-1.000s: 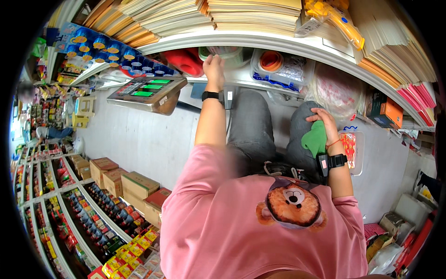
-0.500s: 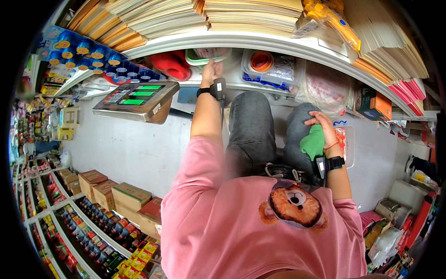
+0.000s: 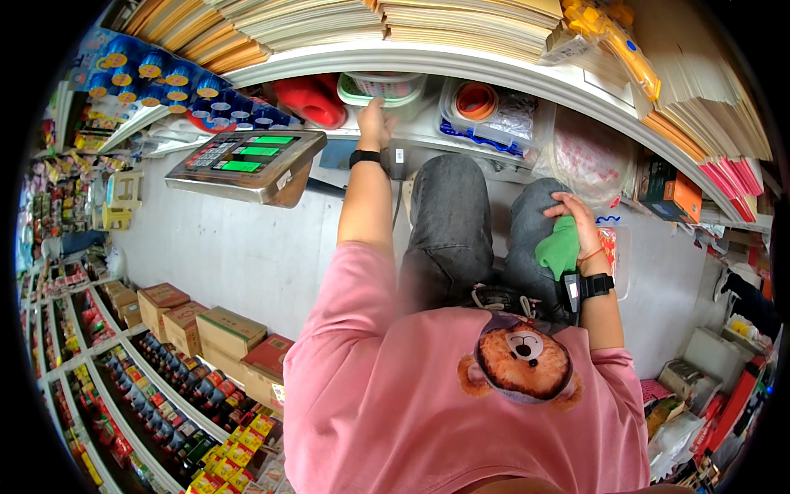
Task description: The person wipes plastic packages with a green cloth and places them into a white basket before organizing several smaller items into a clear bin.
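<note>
My left hand point(image 3: 375, 125) reaches forward to the low shelf, at the front of a pale green plastic basket point(image 3: 383, 100). One finger points up at the basket's rim and the thumb stands apart; I see nothing held, though the other fingers are partly hidden. A second, grey-white holed basket point(image 3: 385, 85) is nested in the green one. My right hand point(image 3: 581, 224) rests on my right knee with a crumpled green cloth point(image 3: 559, 247) held under the palm, its fingers bent over the knee. Black bands with small boxes sit on both wrists.
A scale display point(image 3: 247, 165) on a post stands left of my left arm. Beside the baskets are a red plastic container point(image 3: 311, 103) and a clear bin point(image 3: 494, 115). Paper stacks point(image 3: 469, 25) fill the shelf above. Cardboard boxes point(image 3: 230, 333) stand behind at left.
The view has shifted slightly. My left hand has drawn back a little from inside the basket's rim to its front. My right hand stays on the knee with the cloth.
</note>
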Demonstrator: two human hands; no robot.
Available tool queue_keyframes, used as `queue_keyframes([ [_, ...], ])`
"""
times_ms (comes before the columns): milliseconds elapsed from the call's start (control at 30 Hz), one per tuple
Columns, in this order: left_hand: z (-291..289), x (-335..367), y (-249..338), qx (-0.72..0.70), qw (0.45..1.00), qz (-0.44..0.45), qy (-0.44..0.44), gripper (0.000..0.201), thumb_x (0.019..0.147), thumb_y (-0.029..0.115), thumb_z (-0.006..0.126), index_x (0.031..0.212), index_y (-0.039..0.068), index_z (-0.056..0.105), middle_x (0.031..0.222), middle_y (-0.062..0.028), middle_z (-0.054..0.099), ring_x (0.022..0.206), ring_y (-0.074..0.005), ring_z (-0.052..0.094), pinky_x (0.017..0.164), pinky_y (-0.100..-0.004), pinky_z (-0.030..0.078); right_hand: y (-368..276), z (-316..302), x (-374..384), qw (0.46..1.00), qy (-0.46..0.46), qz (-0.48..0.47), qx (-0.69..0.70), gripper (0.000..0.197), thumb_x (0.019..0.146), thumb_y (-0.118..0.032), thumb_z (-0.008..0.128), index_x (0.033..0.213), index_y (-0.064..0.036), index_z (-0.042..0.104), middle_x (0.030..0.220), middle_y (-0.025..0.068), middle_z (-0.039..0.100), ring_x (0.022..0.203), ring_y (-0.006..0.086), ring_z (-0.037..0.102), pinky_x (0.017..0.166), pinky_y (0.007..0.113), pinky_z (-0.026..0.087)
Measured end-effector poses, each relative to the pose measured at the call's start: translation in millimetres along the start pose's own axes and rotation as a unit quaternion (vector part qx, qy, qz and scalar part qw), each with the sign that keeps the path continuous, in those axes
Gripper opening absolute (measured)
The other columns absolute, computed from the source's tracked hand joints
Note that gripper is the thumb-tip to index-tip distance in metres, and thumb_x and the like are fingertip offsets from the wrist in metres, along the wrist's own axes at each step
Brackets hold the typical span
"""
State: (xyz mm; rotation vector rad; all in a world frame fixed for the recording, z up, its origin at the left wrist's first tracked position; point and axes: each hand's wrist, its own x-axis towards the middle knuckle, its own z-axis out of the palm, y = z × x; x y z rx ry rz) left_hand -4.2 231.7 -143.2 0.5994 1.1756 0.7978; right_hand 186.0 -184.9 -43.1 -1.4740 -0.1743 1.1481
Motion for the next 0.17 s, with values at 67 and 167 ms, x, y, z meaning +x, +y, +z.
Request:
queue_keyframes([
  [67,1.9,-0.9,7.3,0.003,0.999,0.013,0.033,0.036,0.08,0.016,0.065,0.111,0.002,0.052,0.106,-0.0133,0.051,0.091,-0.0262,0.052,0.074,-0.0409,0.058,-0.6,-1.1,-0.2,1.0,-0.003,-0.001,0.006,0.029,0.094,-0.03,0.055,0.108,-0.0051,0.061,0.083,0.0118,0.07,0.061,0.0107,0.057,0.055,0.025,0.047],
  [167,5.1,2.5,12.1,0.005,0.997,0.052,0.053,0.039,0.08,0.015,0.064,0.114,0.002,0.051,0.112,-0.0116,0.049,0.094,-0.0265,0.051,0.074,-0.0408,0.057,1.8,-5.5,0.9,1.0,-0.003,-0.004,0.004,0.029,0.094,-0.03,0.055,0.108,-0.005,0.061,0.084,0.0123,0.07,0.062,0.0115,0.059,0.056,0.025,0.047],
])
